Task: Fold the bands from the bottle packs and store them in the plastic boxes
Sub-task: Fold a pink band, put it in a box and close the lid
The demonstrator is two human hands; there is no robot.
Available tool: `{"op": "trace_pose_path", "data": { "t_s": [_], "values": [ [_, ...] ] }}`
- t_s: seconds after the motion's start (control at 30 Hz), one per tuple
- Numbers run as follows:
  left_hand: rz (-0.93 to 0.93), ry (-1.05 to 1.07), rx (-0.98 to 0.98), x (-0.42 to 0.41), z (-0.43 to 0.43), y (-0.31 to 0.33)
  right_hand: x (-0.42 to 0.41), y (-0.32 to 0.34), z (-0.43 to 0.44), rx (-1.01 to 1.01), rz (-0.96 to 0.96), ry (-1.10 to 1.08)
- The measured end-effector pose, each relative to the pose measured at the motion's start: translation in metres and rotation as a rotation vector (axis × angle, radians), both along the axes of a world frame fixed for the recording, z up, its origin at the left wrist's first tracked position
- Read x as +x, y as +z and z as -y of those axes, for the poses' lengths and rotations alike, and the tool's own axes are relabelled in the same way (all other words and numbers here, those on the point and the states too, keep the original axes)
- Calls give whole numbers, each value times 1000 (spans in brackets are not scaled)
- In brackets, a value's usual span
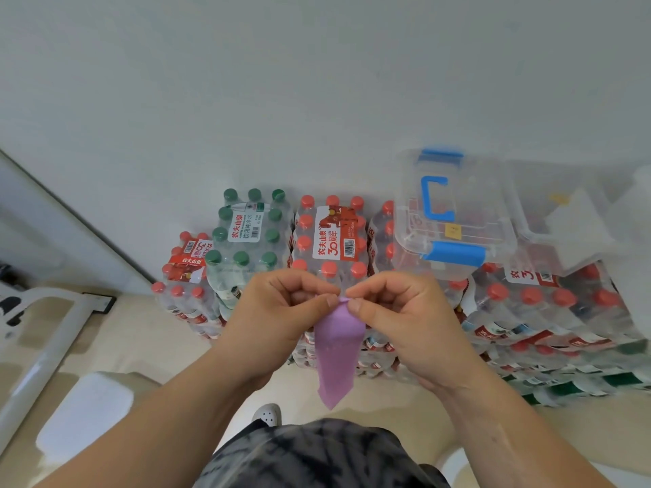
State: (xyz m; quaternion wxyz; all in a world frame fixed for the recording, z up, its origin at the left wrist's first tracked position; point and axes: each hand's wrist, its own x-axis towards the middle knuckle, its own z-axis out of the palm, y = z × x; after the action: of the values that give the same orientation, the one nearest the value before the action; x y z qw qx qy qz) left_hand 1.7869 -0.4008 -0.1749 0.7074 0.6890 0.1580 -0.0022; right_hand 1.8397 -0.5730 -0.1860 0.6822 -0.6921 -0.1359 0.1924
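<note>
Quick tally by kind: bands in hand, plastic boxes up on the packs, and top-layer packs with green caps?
Purple band, pinched by left hand and right hand: 1
Plastic boxes, blue-handled and plain clear: 2
Green-cap pack: 1
Total: 4

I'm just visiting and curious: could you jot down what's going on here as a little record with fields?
Held item: soft purple band, hanging down
Left hand: pinches the band's top edge
Right hand: pinches the same edge
Storage: clear plastic box with blue latches, lid closed, resting on the packs
Underneath: shrink-wrapped red-capped bottle packs
Also: green-capped bottle pack, left of the red ones
</note>
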Motion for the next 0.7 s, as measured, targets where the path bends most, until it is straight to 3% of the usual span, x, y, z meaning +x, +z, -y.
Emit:
{"op": "trace_pose_path", "data": {
  "t_s": [0.7],
  "values": [
    [55, -1, 102, 9, 7, 2, 6, 3, 8, -177, 99, -24]
  ]
}}
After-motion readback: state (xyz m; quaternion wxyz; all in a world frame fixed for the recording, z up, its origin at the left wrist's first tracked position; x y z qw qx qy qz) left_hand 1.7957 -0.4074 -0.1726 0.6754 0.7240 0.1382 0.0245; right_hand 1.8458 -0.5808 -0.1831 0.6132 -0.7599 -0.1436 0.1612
